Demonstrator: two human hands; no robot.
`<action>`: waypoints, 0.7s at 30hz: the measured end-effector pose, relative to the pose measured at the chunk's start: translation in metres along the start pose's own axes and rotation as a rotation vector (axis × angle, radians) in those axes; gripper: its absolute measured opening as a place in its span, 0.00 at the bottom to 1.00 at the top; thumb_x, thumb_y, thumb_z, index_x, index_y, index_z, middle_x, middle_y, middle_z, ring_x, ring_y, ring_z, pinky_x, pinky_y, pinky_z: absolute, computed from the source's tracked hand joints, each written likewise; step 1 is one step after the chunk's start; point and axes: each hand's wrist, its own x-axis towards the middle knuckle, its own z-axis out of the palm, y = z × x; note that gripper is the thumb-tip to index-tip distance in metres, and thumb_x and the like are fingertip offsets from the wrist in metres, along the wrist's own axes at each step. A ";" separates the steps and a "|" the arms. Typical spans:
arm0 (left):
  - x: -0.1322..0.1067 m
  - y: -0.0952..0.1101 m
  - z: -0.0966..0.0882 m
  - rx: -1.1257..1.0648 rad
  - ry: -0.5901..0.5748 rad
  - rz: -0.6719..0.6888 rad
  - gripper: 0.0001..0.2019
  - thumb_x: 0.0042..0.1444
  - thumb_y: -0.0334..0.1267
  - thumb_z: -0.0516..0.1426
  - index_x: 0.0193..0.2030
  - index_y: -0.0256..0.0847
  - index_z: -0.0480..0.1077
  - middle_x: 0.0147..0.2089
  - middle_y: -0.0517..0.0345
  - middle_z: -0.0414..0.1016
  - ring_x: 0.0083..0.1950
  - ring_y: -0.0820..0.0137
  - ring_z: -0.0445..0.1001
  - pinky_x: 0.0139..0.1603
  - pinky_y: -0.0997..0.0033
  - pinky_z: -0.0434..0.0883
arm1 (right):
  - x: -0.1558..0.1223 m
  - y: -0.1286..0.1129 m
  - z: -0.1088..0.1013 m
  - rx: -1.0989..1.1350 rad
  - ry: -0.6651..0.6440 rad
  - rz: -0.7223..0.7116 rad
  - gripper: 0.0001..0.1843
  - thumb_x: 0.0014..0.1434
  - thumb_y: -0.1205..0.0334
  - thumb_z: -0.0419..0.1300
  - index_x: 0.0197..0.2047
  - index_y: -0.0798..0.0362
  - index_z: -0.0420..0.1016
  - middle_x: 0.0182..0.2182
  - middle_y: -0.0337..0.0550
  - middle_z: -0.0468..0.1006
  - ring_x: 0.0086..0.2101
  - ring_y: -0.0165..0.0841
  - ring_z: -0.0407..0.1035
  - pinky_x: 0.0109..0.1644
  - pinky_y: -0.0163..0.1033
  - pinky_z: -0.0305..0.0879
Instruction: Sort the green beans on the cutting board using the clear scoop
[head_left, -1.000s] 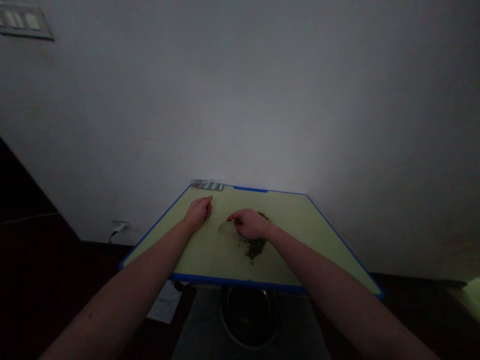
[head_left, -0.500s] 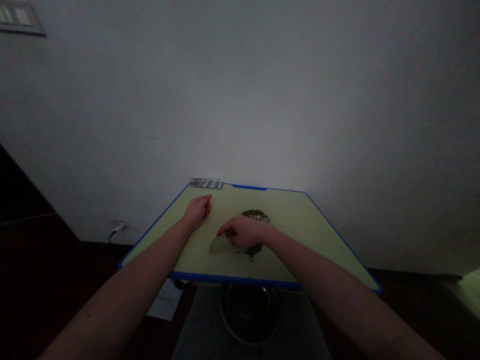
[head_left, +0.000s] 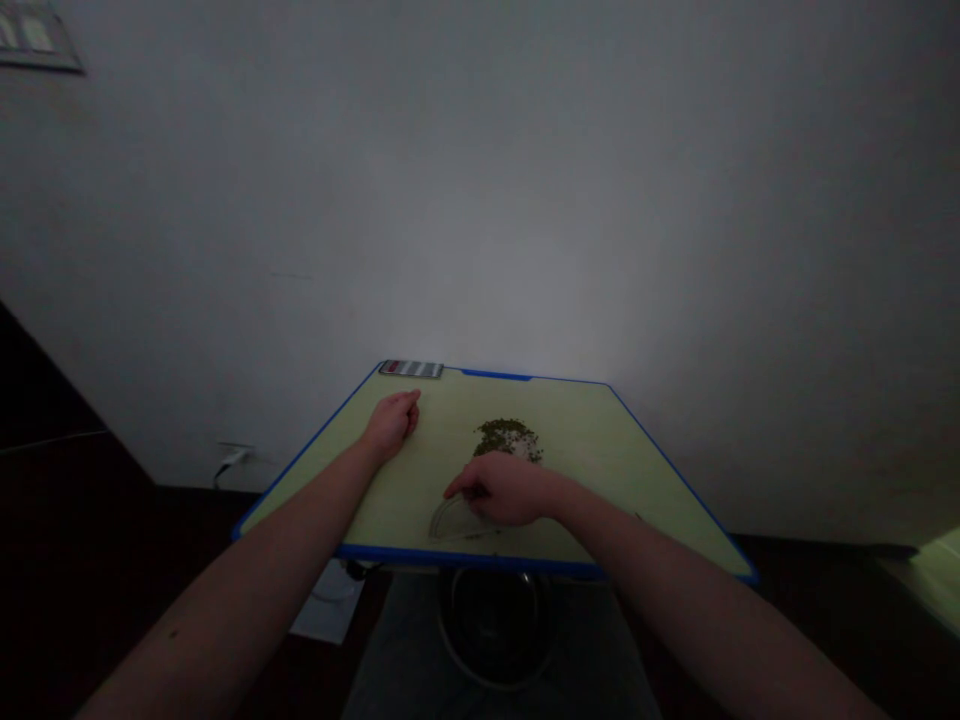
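My right grip (head_left: 504, 490) pinching clear half-round scraper (head_left: 448, 521), holding it on bench (head_left: 600, 440) near front edge; green seed pile (head_left: 508, 438) lying just behind; my left grip (head_left: 390, 422) resting loosely clenched, farther back left

Both arms are bare, with no sleeve showing from the bottom edge of the frame to the wrists. The left forearm (head_left: 247, 575) has a small dark spot (head_left: 174, 632) at lower left. The right forearm (head_left: 675, 590), left hand (head_left: 390, 424) and right hand (head_left: 504, 490) are uncovered. Dim light blurs finer detail.
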 end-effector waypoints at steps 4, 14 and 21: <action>-0.001 0.001 0.002 0.029 0.000 -0.004 0.17 0.47 0.47 0.51 0.16 0.40 0.55 0.11 0.66 0.53 0.12 0.80 0.51 0.14 0.75 0.48 | -0.013 0.000 -0.001 -0.024 0.027 0.005 0.23 0.45 0.73 0.52 0.46 0.53 0.72 0.31 0.44 0.76 0.31 0.30 0.66 0.37 0.32 0.58; -0.001 0.001 0.002 0.035 -0.005 0.005 0.17 0.47 0.47 0.51 0.16 0.40 0.55 0.11 0.66 0.53 0.12 0.79 0.51 0.13 0.75 0.47 | -0.056 0.004 -0.016 0.111 0.197 0.170 0.23 0.46 0.74 0.51 0.47 0.51 0.70 0.29 0.40 0.73 0.30 0.28 0.64 0.36 0.32 0.58; -0.004 0.004 0.003 0.024 -0.014 -0.014 0.16 0.47 0.47 0.51 0.16 0.40 0.55 0.11 0.66 0.53 0.12 0.79 0.50 0.13 0.75 0.47 | -0.101 0.021 -0.009 0.120 0.341 0.388 0.23 0.45 0.75 0.50 0.44 0.50 0.71 0.28 0.40 0.71 0.29 0.29 0.63 0.34 0.33 0.58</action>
